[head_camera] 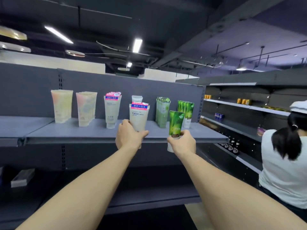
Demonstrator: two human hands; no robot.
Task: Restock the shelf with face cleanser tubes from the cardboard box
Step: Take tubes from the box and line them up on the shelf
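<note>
My left hand (128,136) grips the lower part of a cream "Facial" cleanser tube (139,116) with a pink and blue top, held upright over the grey shelf (83,131). A bright green tube (176,123) stands upright in my right hand (181,142), at the shelf's front edge. On the shelf stand rows of tubes: two pastel rows (61,105) at the left, a cream tube (112,109), a white tube (137,98) behind my left one, pale green tubes (162,112) and bright green tubes (186,108). The cardboard box is out of view.
A person in a white top and cap (285,155) crouches at the right by another shelving unit (245,105) holding cans and bottles. A lower grey shelf (149,196) sits beneath my arms. A small grey box (22,178) lies low at the left.
</note>
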